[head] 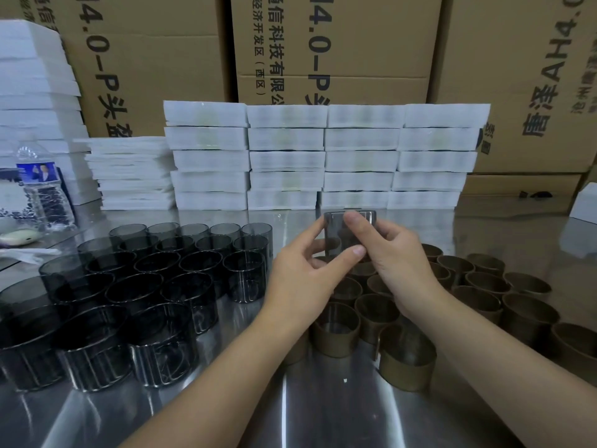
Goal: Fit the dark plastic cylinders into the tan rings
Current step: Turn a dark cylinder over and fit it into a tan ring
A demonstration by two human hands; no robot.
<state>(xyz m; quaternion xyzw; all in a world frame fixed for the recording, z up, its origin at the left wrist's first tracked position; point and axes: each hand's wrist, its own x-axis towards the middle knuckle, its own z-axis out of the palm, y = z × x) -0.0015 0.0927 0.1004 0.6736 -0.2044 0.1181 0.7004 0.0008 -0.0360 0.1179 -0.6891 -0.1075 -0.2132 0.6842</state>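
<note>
Several dark see-through plastic cylinders (145,286) stand upright in rows on the left half of the steel table (323,409). Several tan rings (484,286) stand grouped on the right half. Both hands hold one dark cylinder (337,234) up above the near edge of the ring group. My left hand (303,279) pinches its lower left side between thumb and fingers. My right hand (397,257) grips its right side, with a finger over the top rim. Whether a ring sits on the held cylinder I cannot tell.
Stacks of white foam trays (323,156) line the back of the table, with more piled at the far left (35,79). Cardboard boxes (355,43) rise behind them. A water bottle (42,189) and a small white device (19,237) sit at the left edge.
</note>
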